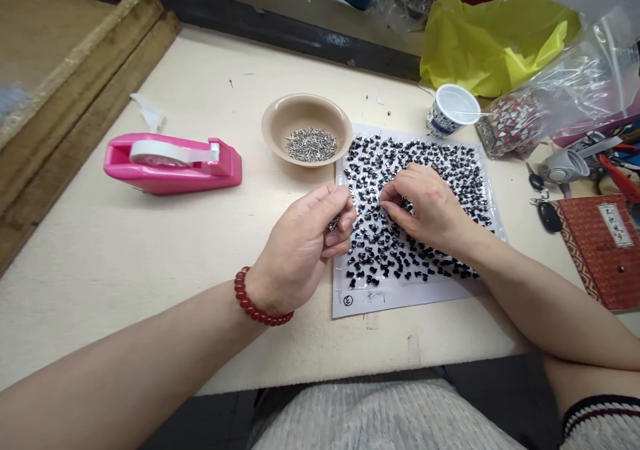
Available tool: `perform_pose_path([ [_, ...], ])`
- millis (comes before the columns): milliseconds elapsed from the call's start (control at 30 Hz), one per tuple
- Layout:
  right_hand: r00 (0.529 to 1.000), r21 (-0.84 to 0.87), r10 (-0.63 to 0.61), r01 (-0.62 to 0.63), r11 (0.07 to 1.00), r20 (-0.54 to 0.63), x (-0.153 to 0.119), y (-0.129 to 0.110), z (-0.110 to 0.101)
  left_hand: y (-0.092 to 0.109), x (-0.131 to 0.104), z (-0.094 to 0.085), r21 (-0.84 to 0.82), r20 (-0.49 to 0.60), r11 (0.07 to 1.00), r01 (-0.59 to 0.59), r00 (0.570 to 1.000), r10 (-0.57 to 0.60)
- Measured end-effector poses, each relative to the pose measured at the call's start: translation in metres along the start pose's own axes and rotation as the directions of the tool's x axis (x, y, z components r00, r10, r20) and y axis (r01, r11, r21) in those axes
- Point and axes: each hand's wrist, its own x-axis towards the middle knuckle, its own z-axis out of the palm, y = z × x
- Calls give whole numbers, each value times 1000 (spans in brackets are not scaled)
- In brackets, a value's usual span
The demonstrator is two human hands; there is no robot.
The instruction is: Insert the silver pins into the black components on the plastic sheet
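Observation:
My left hand (pixel 313 237), with a red bead bracelet at the wrist, is curled closed around a few small metal pins (pixel 333 223) at the sheet's left edge. Over the middle of the sheet my right hand (pixel 425 203) has its thumb and forefinger pinched together. What sits between those fingertips is too small to make out. Beneath lies a white sheet (pixel 345 307) covered with many small black pieces (pixel 415 263), and thin metal pins stick up from several of them. Just beyond my left hand, a beige bowl (pixel 273 130) holds a heap of silver pins (pixel 313 145).
A pink tape dispenser (pixel 173 177) stands at the left, near a wooden frame (pixel 85 110). Behind the sheet are a patterned cup (pixel 443 120) and a yellow bag (pixel 495 40). A clear plastic bag (pixel 525 113), keys (pixel 549 217) and a red pouch (pixel 600 250) crowd the right side.

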Motion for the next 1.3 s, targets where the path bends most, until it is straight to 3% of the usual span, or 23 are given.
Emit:
perform_pose_path([
  [433, 1000, -1, -8, 8, 1000, -15, -1, 2, -2, 1, -1, 1, -14, -14, 1000, 12, 1000, -12],
  [600, 992, 15, -26, 28, 1000, -121, -5, 0, -16, 1, -1, 0, -29, -22, 999, 14, 1000, -15],
  [833, 970, 132, 12, 21, 991, -244, -31, 0, -39, 1, 2, -2, -28, -6, 1000, -3, 1000, 3],
  [967, 964, 160, 84, -44, 986, -252, -54, 10, -43, 1, 3, 1, -58, -82, 998, -25, 996, 20],
  [1067, 931, 183, 215, -166, 969, -294, -67, 26, -46, 1, 4, 2, -48, -116, 998, -44, 993, 39],
  [1167, 847, 146, 315, -279, 949, -429, -68, 47, -54, 1, 5, 1, -43, -102, 999, -29, 994, 25],
  [1233, 793, 41, 300, -329, 943, -530, -57, 61, -62, 1, 5, 0, -44, -90, 999, -9, 996, 5],
  [1300, 808, -125, 260, -377, 918, -529, -36, 73, -71, 1, 5, -2, -39, -81, 999, 2, 997, -5],
])
